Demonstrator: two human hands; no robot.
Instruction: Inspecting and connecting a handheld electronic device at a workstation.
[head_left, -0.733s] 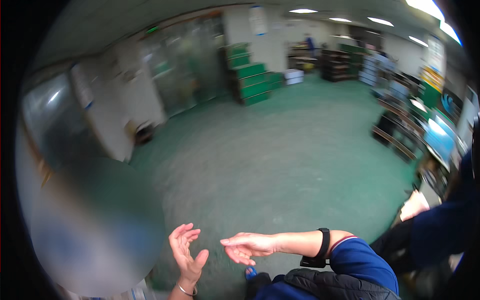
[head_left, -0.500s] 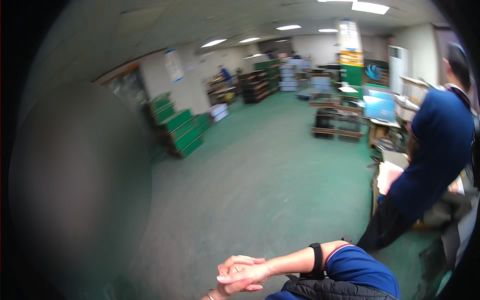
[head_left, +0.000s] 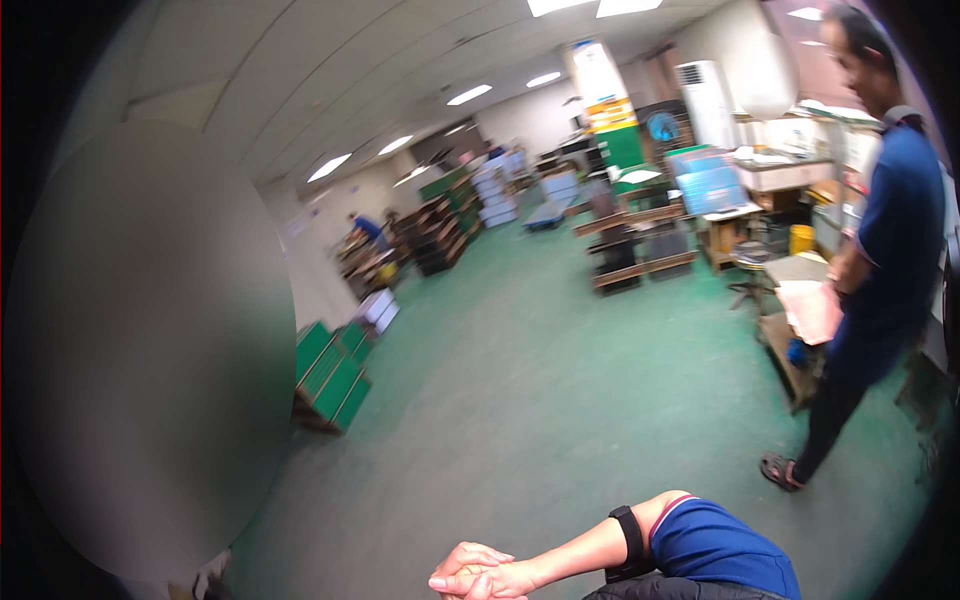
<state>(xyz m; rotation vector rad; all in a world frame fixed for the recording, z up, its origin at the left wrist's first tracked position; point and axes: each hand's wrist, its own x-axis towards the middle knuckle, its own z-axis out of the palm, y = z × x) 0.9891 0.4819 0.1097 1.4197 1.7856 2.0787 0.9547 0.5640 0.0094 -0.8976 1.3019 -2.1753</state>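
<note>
My right hand (head_left: 508, 579) and my left hand (head_left: 472, 554) are clasped together at the lower edge, each closed around the other. No object shows between them, though the inside of the clasp is hidden. The right forearm reaches in from the right, with a black band above the elbow and a blue sleeve. My left forearm is out of the picture. Both hands are held above the green floor (head_left: 480, 400), away from any bench.
A person in blue (head_left: 900, 230) stands at right beside a low bench (head_left: 790, 268) and a round stool (head_left: 750, 254). Green crates (head_left: 335, 385) are stacked at left, dark pallet racks (head_left: 640, 255) ahead. A large grey blur hides the far left.
The view has swung right and tilted, so crates and racks sit further left. More of the person at right shows, down to a sandal. My hands stay clasped, slightly lower in the picture.
</note>
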